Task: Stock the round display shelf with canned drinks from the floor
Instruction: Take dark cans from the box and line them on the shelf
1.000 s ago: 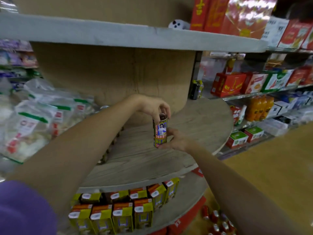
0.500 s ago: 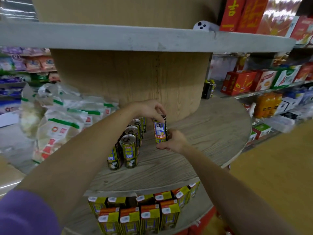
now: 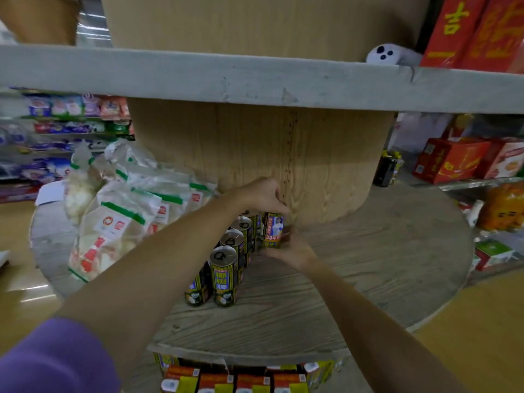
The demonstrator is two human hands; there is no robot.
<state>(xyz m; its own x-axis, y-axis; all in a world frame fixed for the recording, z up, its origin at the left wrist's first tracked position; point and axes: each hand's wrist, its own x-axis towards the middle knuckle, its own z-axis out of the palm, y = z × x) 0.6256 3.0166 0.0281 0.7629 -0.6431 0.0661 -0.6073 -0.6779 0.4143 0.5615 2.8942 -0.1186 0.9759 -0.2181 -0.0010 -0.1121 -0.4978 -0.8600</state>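
Where the round shelf (image 3: 368, 268) meets its wood-grain central drum (image 3: 255, 154), both hands close on one upright can (image 3: 273, 229): the left hand (image 3: 262, 195) grips its top from above, the right hand (image 3: 289, 249) clasps its base. That can stands against the drum, just beside a double row of matching cans (image 3: 226, 268), slim cylinders with silver pull-tab lids and dark yellow-lettered labels. Crinkled clear bags (image 3: 113, 222) with green strips crowd the shelf's left part. Boxy yellow-and-orange cartons (image 3: 235, 381) fill the tier below. Above, a grey shelf edge (image 3: 255, 78) carries red boxes (image 3: 473, 32)
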